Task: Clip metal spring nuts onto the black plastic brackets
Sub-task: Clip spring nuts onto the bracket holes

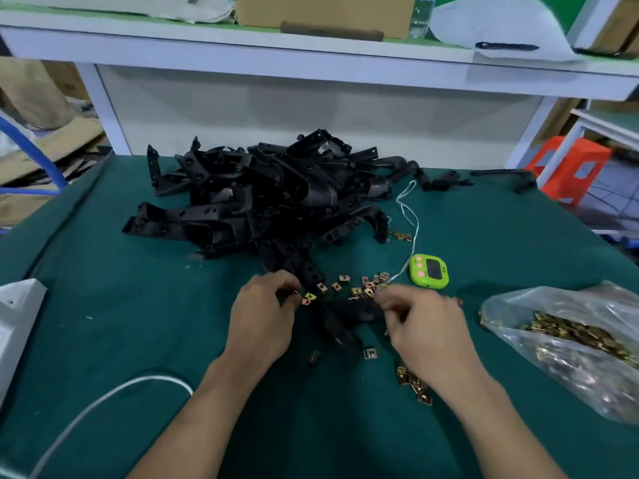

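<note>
Gold-toned spring nuts [363,289] beside black bracket [349,314]; one seemingly pinched in curled left hand [266,314]; right hand [423,326] curled, contents not discernible. Keep nut mouth square to bracket edge; press home.

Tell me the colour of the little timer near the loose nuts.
The timer is bright green with pink buttons; head view.

left hand [264,318] by spring nuts [345,288] | right hand [427,330] grips bracket [349,314]

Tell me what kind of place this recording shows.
Probably a small factory assembly bench: a heap of identical black brackets on a green-covered table, a bag of metal spring nuts, a cardboard box shelved above.
</note>
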